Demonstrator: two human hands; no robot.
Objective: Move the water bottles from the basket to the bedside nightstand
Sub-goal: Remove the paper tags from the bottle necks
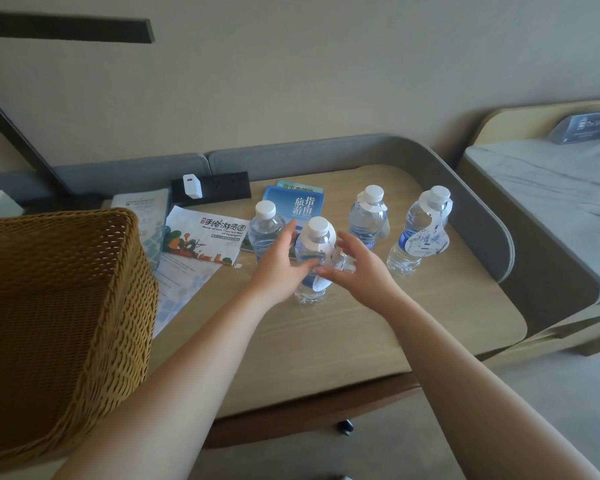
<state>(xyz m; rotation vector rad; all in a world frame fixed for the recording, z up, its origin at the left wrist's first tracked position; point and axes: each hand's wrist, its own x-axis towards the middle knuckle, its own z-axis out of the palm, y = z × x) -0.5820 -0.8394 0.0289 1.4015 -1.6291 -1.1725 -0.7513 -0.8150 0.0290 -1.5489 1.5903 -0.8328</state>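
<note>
Several clear water bottles with white caps stand upright on the wooden nightstand (326,341). The front bottle (317,228) has a paper tag round its neck. My left hand (278,268) wraps its left side, thumb on the label. On its right, my right hand (361,268) has its fingers spread and its thumb against the hanging tag. Behind stand one bottle at the left (265,230), one in the middle (368,216) and one at the right (416,233). The wicker basket (63,289) sits at the left, and no bottle shows inside it.
Leaflets (205,237) and a blue booklet (298,202) lie behind the bottles. A black socket strip with a white charger (191,187) runs along the grey padded back wall. A marble-topped surface (551,188) stands to the right.
</note>
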